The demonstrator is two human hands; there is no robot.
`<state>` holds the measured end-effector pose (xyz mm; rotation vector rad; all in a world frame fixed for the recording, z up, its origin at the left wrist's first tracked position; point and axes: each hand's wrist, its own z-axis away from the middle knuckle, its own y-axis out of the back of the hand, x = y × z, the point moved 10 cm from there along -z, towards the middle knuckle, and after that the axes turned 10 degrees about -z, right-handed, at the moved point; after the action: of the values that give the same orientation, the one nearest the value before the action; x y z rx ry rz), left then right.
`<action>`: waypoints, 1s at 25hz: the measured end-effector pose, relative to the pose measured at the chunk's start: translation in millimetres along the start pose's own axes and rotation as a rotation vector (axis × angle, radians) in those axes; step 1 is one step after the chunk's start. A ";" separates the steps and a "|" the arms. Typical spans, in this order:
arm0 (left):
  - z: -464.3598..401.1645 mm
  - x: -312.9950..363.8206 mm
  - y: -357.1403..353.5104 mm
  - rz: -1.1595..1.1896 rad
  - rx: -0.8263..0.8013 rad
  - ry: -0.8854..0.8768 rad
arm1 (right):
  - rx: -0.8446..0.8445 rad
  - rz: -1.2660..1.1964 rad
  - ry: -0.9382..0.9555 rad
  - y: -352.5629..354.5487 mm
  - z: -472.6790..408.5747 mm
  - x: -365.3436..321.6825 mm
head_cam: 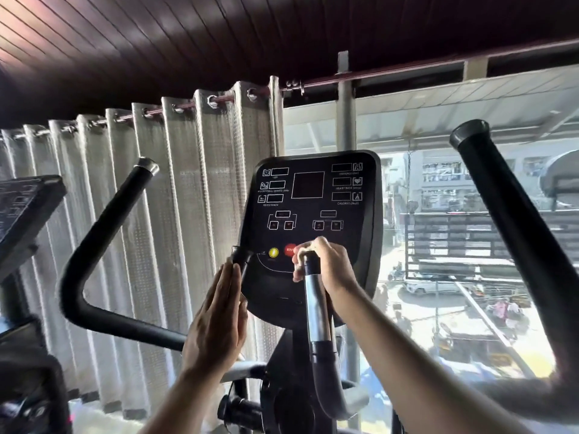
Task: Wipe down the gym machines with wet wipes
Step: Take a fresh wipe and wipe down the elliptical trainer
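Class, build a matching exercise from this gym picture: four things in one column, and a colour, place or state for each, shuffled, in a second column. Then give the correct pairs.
Column 1
1. left hand
2. right hand
3. stop button
4. curtain

Column 2
A. red, on the lower part of the console
B. fingers straight, flat against the left inner handle
C. pale, hanging from a rod left of the window
D. curled round the top of the right inner handle with a wipe

Pairs: 1-B, 2-D, 3-A, 4-C
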<state>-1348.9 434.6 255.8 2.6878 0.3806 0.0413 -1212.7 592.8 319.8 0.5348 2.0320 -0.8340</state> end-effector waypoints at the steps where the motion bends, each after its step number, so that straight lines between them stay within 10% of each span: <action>1: -0.8 -0.1 -1.0 -0.005 -0.011 -0.002 | 0.083 -0.138 -0.024 8.9 5.9 9.0; 3: -2.0 -2.1 -3.1 -0.022 -0.028 0.009 | 0.193 -0.257 -0.049 20.7 22.0 26.6; 6: 0.6 -2.7 -8.3 -0.042 -0.050 0.008 | 0.301 0.222 0.103 49.5 40.8 11.8; 11: -0.6 -3.3 -8.3 -0.079 -0.063 0.004 | 0.151 0.572 0.152 65.3 98.5 22.6; 19: -0.8 -2.3 -5.8 -0.110 -0.064 0.020 | -0.055 -0.234 -0.472 23.9 114.5 64.5; 25: -3.2 -2.5 -3.8 -0.118 -0.086 0.048 | -0.101 -0.469 -0.300 8.0 40.6 37.3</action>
<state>-1352.6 438.5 257.2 2.5788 0.5397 0.0858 -1205.6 571.2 269.0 -0.1305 1.9268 -1.0078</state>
